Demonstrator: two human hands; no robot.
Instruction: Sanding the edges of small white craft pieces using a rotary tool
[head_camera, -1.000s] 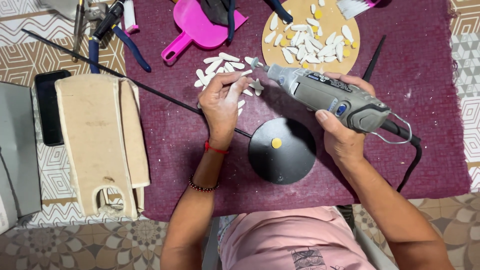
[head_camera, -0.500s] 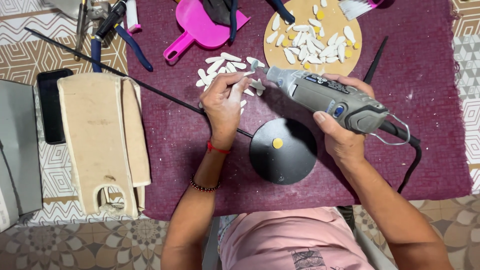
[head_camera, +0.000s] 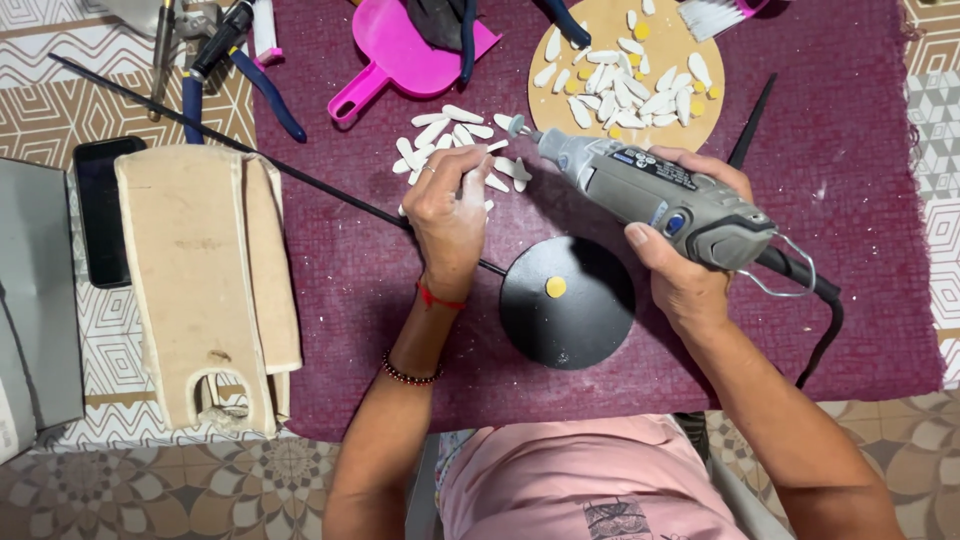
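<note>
My right hand (head_camera: 688, 268) grips a grey rotary tool (head_camera: 655, 197) whose small bit points left toward a scatter of white petal-shaped pieces (head_camera: 455, 132) on the maroon cloth (head_camera: 360, 290). My left hand (head_camera: 448, 212) rests fingers-down on the near edge of that scatter, over a long thin black rod (head_camera: 250, 152). Whether its fingers pinch a piece is hidden. A black round disc (head_camera: 568, 302) with a small yellow dot lies just in front of both hands.
A round wooden board (head_camera: 700, 110) at the back holds several white and yellow pieces. A pink dustpan (head_camera: 400, 55), blue-handled pliers (head_camera: 215, 75), a dark phone (head_camera: 100, 210), a beige foam block (head_camera: 205, 285) and the tool's black cord (head_camera: 825, 320) lie around.
The rotary tool's tip has shifted slightly toward the white pieces. My left hand stays on the scatter with little movement.
</note>
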